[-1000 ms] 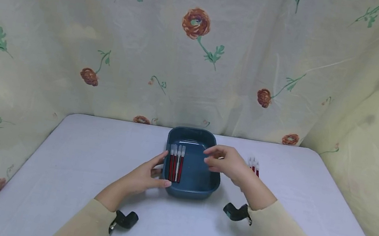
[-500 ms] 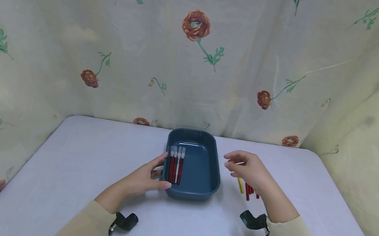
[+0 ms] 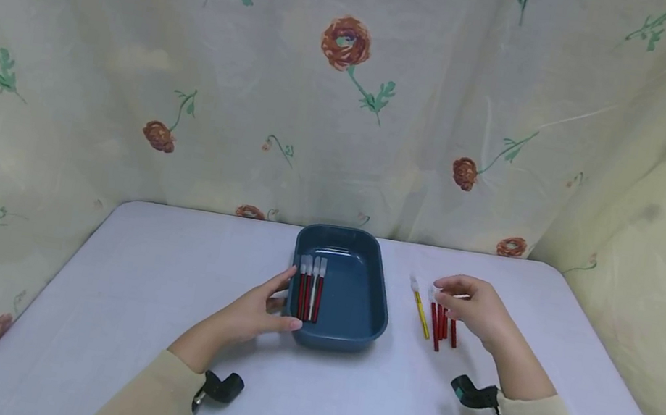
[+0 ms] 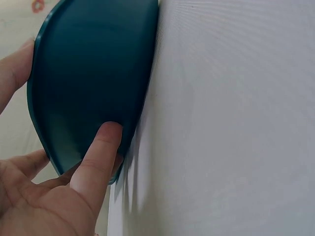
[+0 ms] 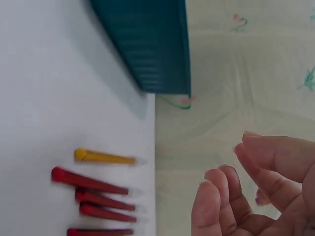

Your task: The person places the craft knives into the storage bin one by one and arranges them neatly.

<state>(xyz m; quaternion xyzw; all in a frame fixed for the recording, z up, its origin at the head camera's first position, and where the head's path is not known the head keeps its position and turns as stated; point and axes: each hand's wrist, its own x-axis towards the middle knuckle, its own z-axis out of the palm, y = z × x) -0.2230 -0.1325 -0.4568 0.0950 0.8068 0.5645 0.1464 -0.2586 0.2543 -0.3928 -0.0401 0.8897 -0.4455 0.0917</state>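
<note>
A dark blue tray (image 3: 379, 303) stands near the far edge of the table, with several slim dark red pens (image 3: 308, 295) with whitish caps lined up along its left side. My left hand (image 3: 249, 311) rests against the tray's near left corner, fingers spread on the left rim and thumb on the front wall. In the left wrist view, the thumb presses the tray's outer wall (image 4: 93, 73). To the tray's right, my right hand (image 3: 475, 308) hovers with nothing in its fingers. Beneath and beside it lie several red pens (image 3: 437, 328) and one yellow pen (image 3: 421, 315), all with clear caps.
A white cloth covers the table (image 3: 325, 412), whose far edge meets a flowered curtain (image 3: 245, 97). The curtain continues along both sides. Small black cameras sit on both wrists, the left camera (image 3: 222, 386) and the right camera (image 3: 470, 392).
My right hand has moved right from above the tray to the loose pens, uncovering the yellow pen and the red ones. The left hand and the tray have stayed put.
</note>
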